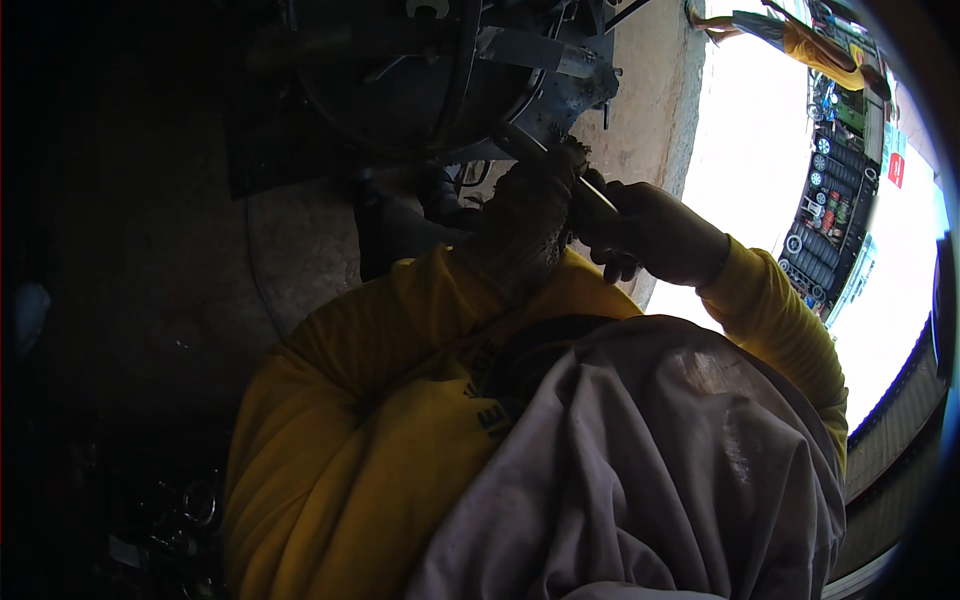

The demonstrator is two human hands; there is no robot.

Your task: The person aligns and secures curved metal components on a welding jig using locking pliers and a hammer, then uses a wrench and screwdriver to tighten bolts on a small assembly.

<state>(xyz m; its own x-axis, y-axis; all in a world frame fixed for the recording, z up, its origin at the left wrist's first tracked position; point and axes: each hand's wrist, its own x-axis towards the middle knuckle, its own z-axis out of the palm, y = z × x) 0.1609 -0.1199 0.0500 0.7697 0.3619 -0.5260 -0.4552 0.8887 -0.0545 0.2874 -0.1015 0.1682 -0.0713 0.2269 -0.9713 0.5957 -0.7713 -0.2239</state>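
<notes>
My left hand (520, 215), in a dark, rough-looking glove, is closed around a slim pale metal bar (597, 196). The bar slants from the dark round metal piece down toward my right. On its lower end, my bare right hand (655, 232) is closed, with the fingers curled under. Both hands are close together in front of my chest, just below the bench edge. The bar's far end meets shadow beside the round metal piece (400, 125), and I cannot tell whether it touches.
An open-end wrench (428, 8) lies at the top of the bench. A cable (256, 270) runs over the floor on the left. Dim metal parts (185, 505) are at lower left. Outside on the right, a person (815, 55) is near a rack of tyres (825, 220).
</notes>
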